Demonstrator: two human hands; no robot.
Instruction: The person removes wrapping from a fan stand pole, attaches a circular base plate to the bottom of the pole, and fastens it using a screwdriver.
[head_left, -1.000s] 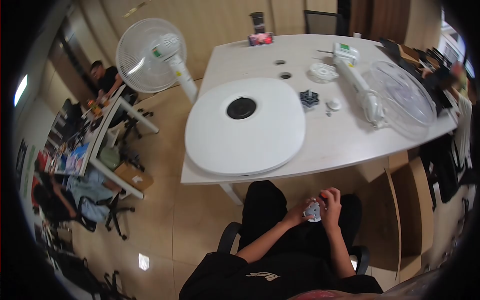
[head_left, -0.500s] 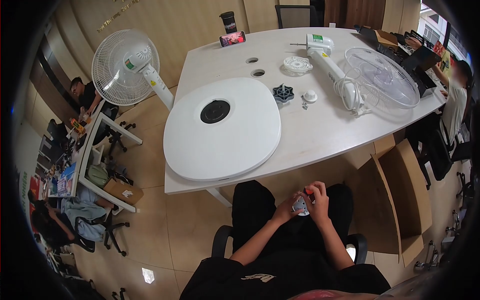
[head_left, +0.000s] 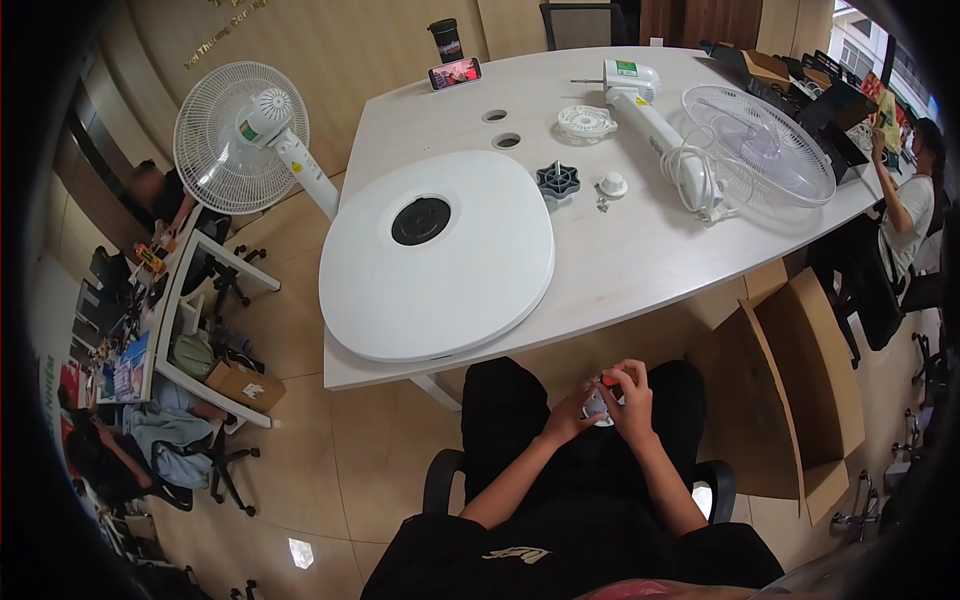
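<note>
Over my lap, my left hand (head_left: 568,418) grips a small whitish round part (head_left: 597,408) with dark holes in it. My right hand (head_left: 632,402) is closed just above that part, its fingers pinching a small red-handled tool (head_left: 608,381). Only the tool's red end shows; its lower portion is hidden by my fingers. On the table in front lies a wide white fan base (head_left: 450,290) with a black round centre (head_left: 421,220). Beside it sit a dark star-shaped knob (head_left: 558,180), a white cap (head_left: 612,185) and some small screws (head_left: 602,205).
A fan motor and neck (head_left: 650,130) with coiled cord, a ring-shaped nut (head_left: 587,122) and a clear fan blade with its grille (head_left: 760,145) lie on the table (head_left: 640,260). A cardboard box (head_left: 800,390) stands open at right. An assembled fan (head_left: 243,138) is at left; other people sit nearby.
The view has shifted slightly, so the table items appear a little further left and higher. My hands keep the same grip over my lap, with the right fingers slightly moved around the red-handled tool.
</note>
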